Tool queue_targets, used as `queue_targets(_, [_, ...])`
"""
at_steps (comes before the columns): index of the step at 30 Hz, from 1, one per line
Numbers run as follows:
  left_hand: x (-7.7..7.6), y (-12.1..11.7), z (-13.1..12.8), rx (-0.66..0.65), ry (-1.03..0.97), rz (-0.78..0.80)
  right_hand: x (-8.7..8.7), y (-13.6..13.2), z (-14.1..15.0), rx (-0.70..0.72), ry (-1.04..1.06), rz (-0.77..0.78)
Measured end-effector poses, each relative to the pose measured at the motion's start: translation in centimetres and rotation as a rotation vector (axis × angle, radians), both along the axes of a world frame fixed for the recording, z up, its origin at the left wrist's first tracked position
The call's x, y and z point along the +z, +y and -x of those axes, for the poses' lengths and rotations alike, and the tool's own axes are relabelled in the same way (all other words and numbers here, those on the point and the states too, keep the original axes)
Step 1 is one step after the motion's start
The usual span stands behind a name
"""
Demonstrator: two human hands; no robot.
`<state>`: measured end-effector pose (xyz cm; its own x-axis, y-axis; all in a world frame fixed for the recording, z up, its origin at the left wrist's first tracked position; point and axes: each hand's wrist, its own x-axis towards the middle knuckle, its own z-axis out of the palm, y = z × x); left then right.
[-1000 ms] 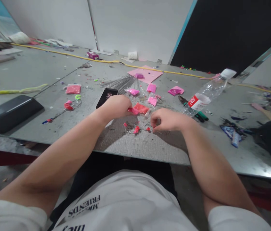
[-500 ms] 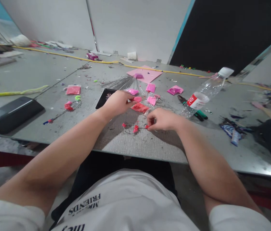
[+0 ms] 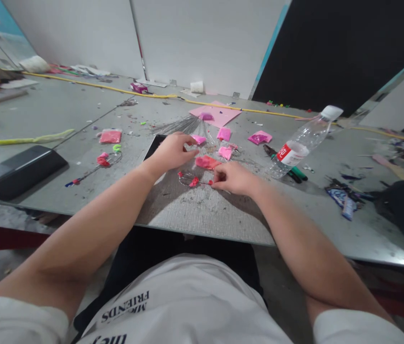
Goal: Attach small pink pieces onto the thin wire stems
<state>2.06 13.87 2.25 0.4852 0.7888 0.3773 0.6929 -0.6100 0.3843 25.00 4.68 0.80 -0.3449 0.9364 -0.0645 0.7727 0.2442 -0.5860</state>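
Note:
My left hand (image 3: 175, 152) hovers over a dark phone (image 3: 154, 145), thumb and fingers apart with nothing between them. Just right of its fingertips, a pink lump of clay (image 3: 201, 162) lies on a red clay packet (image 3: 213, 163). My right hand (image 3: 235, 178) pinches one end of a thin wire with red clay pieces (image 3: 194, 181) along it; the wire is bent into loops at its left. Pink clay packets (image 3: 225, 152) lie beyond both hands. A similar wire with red clay (image 3: 103, 159) rests to the left, beside a light red packet (image 3: 110, 136).
A label-wrapped plastic bottle (image 3: 292, 152) leans to the right, over green-handled pliers (image 3: 298, 174). Loose wires (image 3: 178, 123) lie near pink paper (image 3: 219, 113). A black case (image 3: 18, 171) sits at the left. A yellow cable (image 3: 115, 89) crosses the back of the table.
My left hand has let go of the pink clay lump, which now lies on the red packet, and its fingers have spread. My right hand has moved slightly left and up with the wire.

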Motion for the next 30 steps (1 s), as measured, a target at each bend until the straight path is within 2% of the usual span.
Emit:
queue_targets(4, [2.4,0.4,1.9,0.174,-0.079,-0.065,1.2,-0.2,-0.8,-0.011,-0.003,-0.029])
queue_targets(7, [4.1,1.0,4.1,0.254,0.069,0.039,1.7,-0.4,-1.3,-0.055,-0.012,-0.077])
queue_targets(9, [4.5,1.5,5.7,0.265,0.200,0.122,1.7,-0.4,-1.2,-0.076,-0.021,-0.103])
queue_targets(11, [4.1,1.9,7.4,0.288,0.247,0.186,1.4,-0.4,-0.9,-0.080,-0.028,-0.133])
queue_targets(14, [3.1,2.2,9.6,0.331,0.179,0.336,1.0,-0.2,-0.5,-0.077,-0.025,-0.182])
queue_targets(16, [2.5,2.3,10.5,0.353,0.206,0.481,0.8,-0.1,-0.4,-0.075,-0.009,-0.205])
queue_targets(18, [2.3,2.4,11.0,0.368,0.237,0.555,0.7,0.0,-0.4,-0.076,0.015,-0.217])
queue_targets(24, [2.1,2.7,10.5,0.381,0.278,0.550,0.2,0.1,-0.4,-0.110,0.073,-0.232])
queue_targets(30, [1.6,2.8,10.1,0.362,0.291,0.515,0.6,-0.2,0.0,-0.080,0.106,-0.273])
